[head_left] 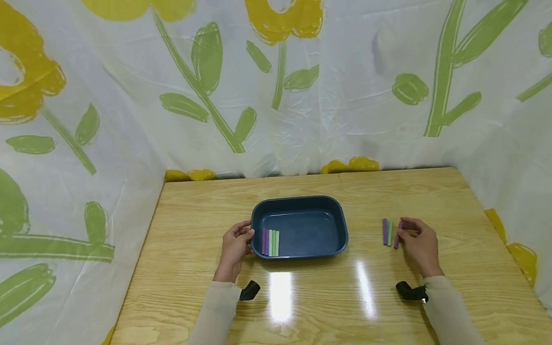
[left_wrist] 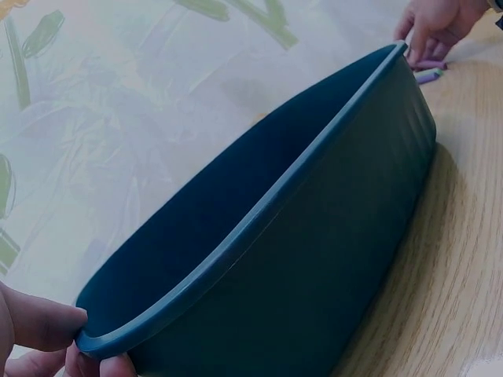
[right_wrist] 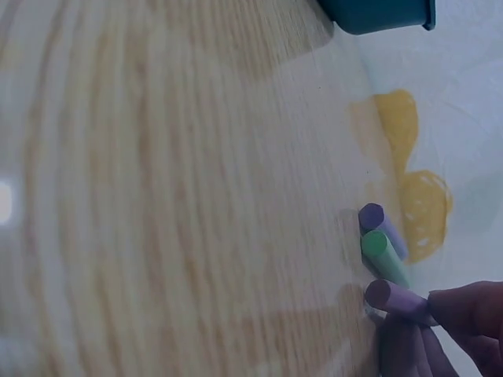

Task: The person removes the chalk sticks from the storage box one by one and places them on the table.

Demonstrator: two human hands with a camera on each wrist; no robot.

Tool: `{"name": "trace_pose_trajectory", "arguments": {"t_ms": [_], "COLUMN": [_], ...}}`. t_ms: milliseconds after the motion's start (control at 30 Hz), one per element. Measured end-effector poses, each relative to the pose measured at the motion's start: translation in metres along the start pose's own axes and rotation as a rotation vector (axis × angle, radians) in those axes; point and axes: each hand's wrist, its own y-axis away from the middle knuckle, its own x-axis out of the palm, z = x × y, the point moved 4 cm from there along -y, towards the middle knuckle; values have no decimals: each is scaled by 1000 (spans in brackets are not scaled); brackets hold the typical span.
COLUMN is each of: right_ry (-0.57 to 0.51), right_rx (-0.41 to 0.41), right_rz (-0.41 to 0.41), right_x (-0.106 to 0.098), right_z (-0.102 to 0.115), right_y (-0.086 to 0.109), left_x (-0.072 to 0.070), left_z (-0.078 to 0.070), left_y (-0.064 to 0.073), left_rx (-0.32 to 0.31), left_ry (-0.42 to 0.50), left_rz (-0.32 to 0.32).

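Observation:
My left hand (head_left: 235,247) pinches the left rim of a dark blue plastic tray (head_left: 308,255), thumb (left_wrist: 47,318) over the edge and fingers under it. Inside the tray, two purple chalk sticks (head_left: 265,241) and three pale green chalk sticks (head_left: 273,243) lie side by side at the left end. On the right, my right hand (head_left: 422,247) holds a purple chalk stick (right_wrist: 397,301) between thumb and fingers. Just left of it, a green chalk stick (right_wrist: 383,255) and another purple chalk stick (right_wrist: 381,228) lie side by side on the table.
The wooden table (head_left: 189,316) reflects bright light patches near its front. A white sheet (head_left: 310,89) with yellow flowers and green leaves hangs along the back and both sides. Black wrist mounts (head_left: 411,291) stick out from the sleeves.

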Motion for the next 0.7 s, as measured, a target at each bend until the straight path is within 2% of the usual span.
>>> {"name": "trace_pose_trajectory", "arguments": {"t_ms": [333,433,700], "right_ry": [14,-19,-123], "right_rx": [17,15,-71], "right_rz": [-16,-19,-32], "right_x": [2,3,9], "right_z": [2,6,26], "right_y": [2,4,9], "left_x": [0,1,-1], "left_z": [2,2,2], "left_y": [-1,-1,-2], "left_rx": [-13,-15,-18], "left_ry": [5,8,12], "left_rz": [-15,-14,-17]}}
